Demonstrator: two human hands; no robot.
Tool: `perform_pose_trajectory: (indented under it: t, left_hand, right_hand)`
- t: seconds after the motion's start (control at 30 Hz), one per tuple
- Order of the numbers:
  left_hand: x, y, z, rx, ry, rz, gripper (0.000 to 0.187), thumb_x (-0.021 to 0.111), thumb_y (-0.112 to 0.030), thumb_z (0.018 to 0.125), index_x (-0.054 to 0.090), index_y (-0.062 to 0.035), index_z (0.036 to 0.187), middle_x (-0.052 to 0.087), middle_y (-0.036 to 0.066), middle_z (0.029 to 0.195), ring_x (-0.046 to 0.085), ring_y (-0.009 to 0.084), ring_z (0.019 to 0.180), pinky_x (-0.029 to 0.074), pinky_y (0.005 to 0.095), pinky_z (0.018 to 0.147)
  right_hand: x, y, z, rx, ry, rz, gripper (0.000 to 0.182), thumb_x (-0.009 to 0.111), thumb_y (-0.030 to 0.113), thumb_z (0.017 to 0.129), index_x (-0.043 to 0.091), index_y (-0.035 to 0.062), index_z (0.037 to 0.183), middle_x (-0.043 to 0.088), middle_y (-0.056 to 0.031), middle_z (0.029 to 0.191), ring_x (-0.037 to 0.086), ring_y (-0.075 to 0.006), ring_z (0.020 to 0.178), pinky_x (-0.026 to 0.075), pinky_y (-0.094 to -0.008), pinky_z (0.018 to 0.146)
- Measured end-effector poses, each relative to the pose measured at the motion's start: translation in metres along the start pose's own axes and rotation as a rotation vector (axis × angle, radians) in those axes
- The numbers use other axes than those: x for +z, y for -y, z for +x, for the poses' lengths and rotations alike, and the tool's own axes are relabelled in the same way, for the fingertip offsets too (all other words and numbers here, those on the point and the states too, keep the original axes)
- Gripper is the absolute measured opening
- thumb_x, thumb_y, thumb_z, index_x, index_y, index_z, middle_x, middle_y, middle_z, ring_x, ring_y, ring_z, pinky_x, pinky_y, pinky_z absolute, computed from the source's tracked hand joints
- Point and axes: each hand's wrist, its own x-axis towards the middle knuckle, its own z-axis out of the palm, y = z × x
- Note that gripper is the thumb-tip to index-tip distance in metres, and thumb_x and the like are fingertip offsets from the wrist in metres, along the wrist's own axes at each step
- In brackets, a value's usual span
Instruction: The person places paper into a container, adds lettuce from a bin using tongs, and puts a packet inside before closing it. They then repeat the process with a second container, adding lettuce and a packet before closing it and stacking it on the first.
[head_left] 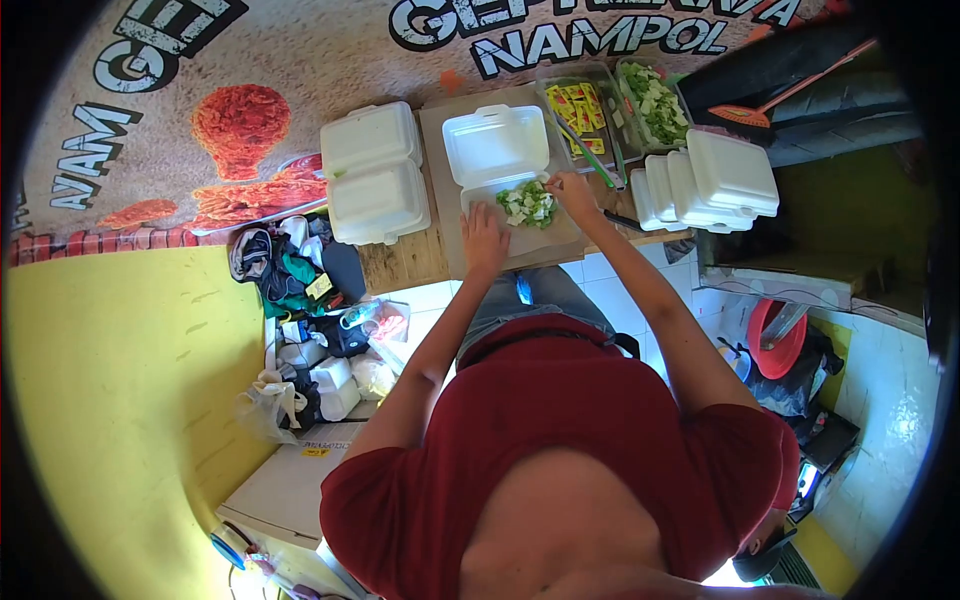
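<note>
Head view shows the right hand (573, 190) with fingertips pinched at the edge of the chopped greens (528, 204); whether it grips any is too small to tell. Those greens lie in the lower half of an open foam box (495, 145). Flat and empty, the left hand (484, 238) presses beside that box on the wooden counter (405, 262). Stacked foam boxes (715, 180) sit just right.

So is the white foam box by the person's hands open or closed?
Open. The foam box has its lid flipped back flat, and chopped vegetables sit in the lower half, between the left hand and right hand.
</note>
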Motion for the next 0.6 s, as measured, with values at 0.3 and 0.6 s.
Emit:
perform_pose_trajectory:
  t: [0.3, 0.6]
  left_hand:
    - [0.014, 0.008, 0.025, -0.092, 0.041, 0.202, 0.073, 0.078, -0.036, 0.056, 0.047, -0.0057, 0.115, 0.05, 0.009, 0.112, 0.044, 0.0252, 0.111, 0.025, 0.0411, 0.103]
    - [-0.002, 0.014, 0.03, -0.053, 0.019, 0.125, 0.066, 0.076, -0.036, 0.058, 0.048, -0.0069, 0.11, 0.051, 0.01, 0.103, 0.046, 0.0246, 0.104, 0.028, 0.0384, 0.096]
  right_hand:
    - [0.015, -0.003, -0.008, -0.011, -0.093, 0.187, 0.007, 0.058, 0.003, 0.079, 0.054, 0.0009, 0.085, 0.06, -0.0166, 0.074, 0.059, -0.0296, 0.069, 0.045, -0.0373, 0.064]
    - [0.013, -0.001, -0.009, -0.047, -0.102, 0.272, 0.01, 0.055, -0.001, 0.079, 0.05, 0.0019, 0.088, 0.058, -0.0184, 0.084, 0.058, -0.0338, 0.076, 0.045, -0.0405, 0.066]
